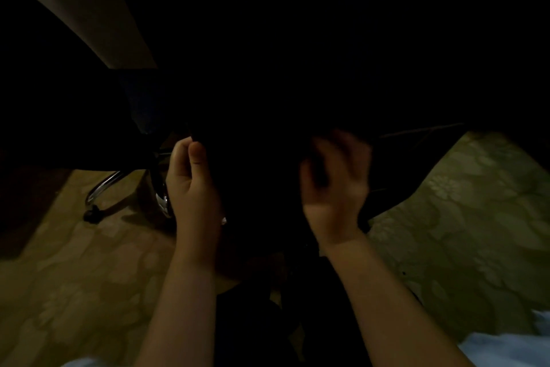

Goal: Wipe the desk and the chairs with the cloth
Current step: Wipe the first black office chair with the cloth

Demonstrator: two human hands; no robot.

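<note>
The view is very dark. A black chair (256,164) fills the middle, directly in front of me. My left hand (190,185) grips the chair's left edge, thumb pressed against the curled fingers. My right hand (333,185) is blurred against the chair's right side, its fingers bent over a dark patch. I cannot make out a cloth; whether that dark patch is one is unclear. The beige desk panel (89,9) slants across the upper left.
A second chair's chrome base (104,185) and black caster (92,215) stand on the patterned carpet (461,212) at the left. A thin dark cable or bar (422,130) runs at the right. Pale fabric (506,349) shows at the bottom right corner.
</note>
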